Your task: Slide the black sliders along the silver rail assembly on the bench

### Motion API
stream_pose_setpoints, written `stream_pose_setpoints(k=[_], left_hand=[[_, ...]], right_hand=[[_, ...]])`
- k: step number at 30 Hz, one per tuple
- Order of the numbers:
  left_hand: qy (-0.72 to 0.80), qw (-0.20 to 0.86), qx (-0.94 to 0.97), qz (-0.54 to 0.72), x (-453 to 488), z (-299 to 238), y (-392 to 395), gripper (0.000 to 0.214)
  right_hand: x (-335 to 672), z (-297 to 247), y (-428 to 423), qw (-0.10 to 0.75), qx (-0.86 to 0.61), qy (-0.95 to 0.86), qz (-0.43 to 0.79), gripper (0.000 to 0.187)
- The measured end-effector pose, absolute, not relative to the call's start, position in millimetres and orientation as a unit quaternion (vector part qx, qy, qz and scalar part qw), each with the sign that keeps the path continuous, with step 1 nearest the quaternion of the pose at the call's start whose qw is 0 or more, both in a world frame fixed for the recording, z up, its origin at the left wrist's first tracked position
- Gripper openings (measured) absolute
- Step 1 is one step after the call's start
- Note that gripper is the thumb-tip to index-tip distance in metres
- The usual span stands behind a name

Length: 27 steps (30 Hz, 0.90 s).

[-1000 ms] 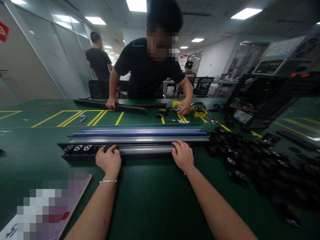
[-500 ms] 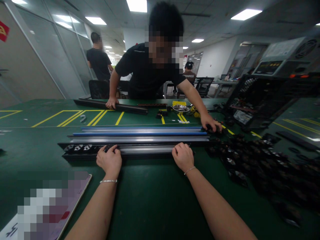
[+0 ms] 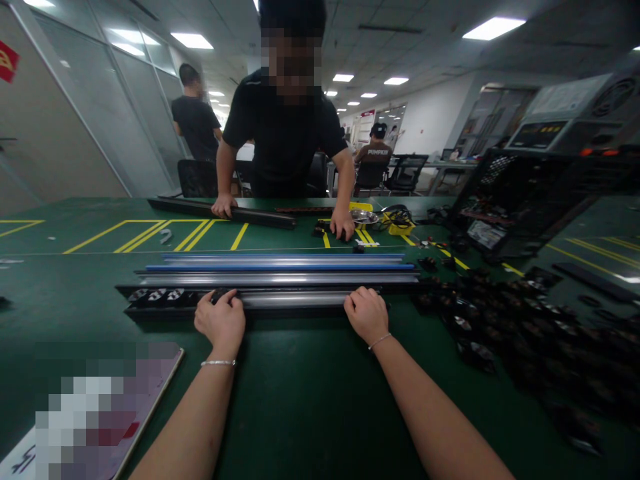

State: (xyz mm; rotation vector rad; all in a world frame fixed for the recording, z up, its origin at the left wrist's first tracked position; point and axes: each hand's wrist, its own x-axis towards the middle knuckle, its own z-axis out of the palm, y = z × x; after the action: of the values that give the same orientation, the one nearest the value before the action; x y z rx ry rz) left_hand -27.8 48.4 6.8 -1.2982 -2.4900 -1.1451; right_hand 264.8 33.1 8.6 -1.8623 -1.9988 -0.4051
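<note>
Our hands hold much the same pose: the left (image 3: 220, 319), half closed, grips the rail (image 3: 295, 301) by a dark clip (image 3: 218, 294); the right (image 3: 367, 312), fingers folded, grips its right end. The rail lies crosswise on the desk (image 3: 300, 407). A co-worker's hand (image 3: 343, 225) has left the pile (image 3: 500, 320) for the far side.

Between your left hand (image 3: 221, 321) and right hand (image 3: 367, 312), open room is lying over the black channel (image 3: 295, 300); bare green table (image 3: 305, 400) is stretching toward you. Blue-edged strips (image 3: 280, 267) are lining the far side. A heap of black parts (image 3: 540, 340) is crowding your right, a flat panel (image 3: 155, 383) is blocking the near left, and a co-worker's hand (image 3: 343, 223) is standing in the way beyond the strips.
</note>
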Motion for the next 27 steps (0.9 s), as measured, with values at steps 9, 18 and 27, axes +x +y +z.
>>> stream_pose_setpoints(k=[9, 18, 27], left_hand=[[-0.822, 0.053, -0.429, -0.372, -23.7, 9.4, 45.2, 0.027], [-0.819, 0.057, -0.439, -0.366, -23.4, 10.5, 44.5, 0.027], [-0.819, 0.060, -0.447, -0.355, -22.9, 11.9, 43.9, 0.026]], right_hand=[[265.9, 10.5, 33.5, 0.184, -0.662, -0.713, -0.137, 0.034], [272.1, 11.8, 29.7, 0.199, -0.622, -0.750, -0.108, 0.038], [274.0, 7.5, 30.6, 0.203, -0.621, -0.749, -0.107, 0.038]])
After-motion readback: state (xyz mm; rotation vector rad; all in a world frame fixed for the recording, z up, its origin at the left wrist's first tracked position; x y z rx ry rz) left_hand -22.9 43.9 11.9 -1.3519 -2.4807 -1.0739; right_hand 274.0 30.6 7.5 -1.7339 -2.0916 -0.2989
